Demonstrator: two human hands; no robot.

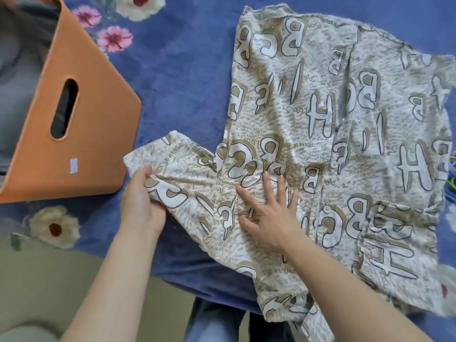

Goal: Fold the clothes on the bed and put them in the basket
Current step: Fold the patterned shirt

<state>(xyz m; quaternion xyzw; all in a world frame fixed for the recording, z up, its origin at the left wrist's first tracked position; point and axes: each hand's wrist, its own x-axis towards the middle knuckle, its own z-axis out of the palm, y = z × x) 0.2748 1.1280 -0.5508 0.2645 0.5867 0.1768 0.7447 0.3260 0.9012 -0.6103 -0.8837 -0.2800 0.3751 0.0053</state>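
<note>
A cream and tan button shirt point(333, 124) printed with big white letters lies spread flat across the blue bed, its collar end hanging over the near edge. My left hand point(142, 201) grips the end of the shirt's short left sleeve point(172, 166), fingers curled round the cloth. Flat on the shirt's chest by the pocket, my right hand point(267, 213) presses down with straight, spread fingers. The orange basket point(81, 134) stands at the left on the bed, grey fabric inside it.
The blue bedspread point(177, 75) has pink and white flower prints. A bit of bright blue and green cloth point(450, 178) peeks in at the right edge. Below the bed's near edge are the floor point(49, 280) and my legs in jeans.
</note>
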